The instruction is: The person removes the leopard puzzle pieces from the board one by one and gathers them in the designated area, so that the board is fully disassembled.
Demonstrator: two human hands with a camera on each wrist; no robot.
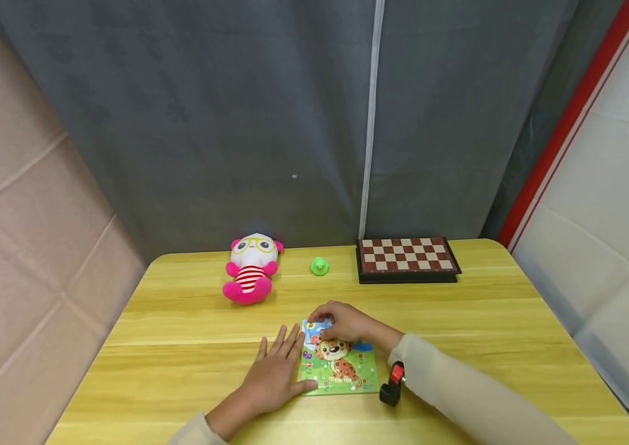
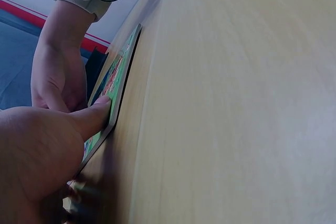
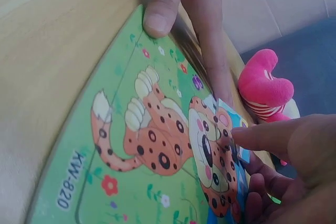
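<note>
1. One leopard puzzle [image 1: 343, 372] is lying flat on the worktop [image 1: 181, 346].
2. The left hand [image 1: 274, 376] is spreading its fingers along the puzzle's left side, its thumb resting on the near-left corner.
3. The right hand [image 1: 346, 322] is pinching a puzzle piece [image 1: 312, 334] at the far-left corner.
4. Behind, a pink plush toy [image 1: 249, 279], green duck [image 1: 319, 266] and checkered board [image 1: 408, 255] are sitting.

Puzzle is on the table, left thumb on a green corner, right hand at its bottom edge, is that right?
Not quite: the right hand is at the top edge of the puzzle, as the head view shows. The rest stands: left thumb on a green corner, puzzle on the table.
</note>
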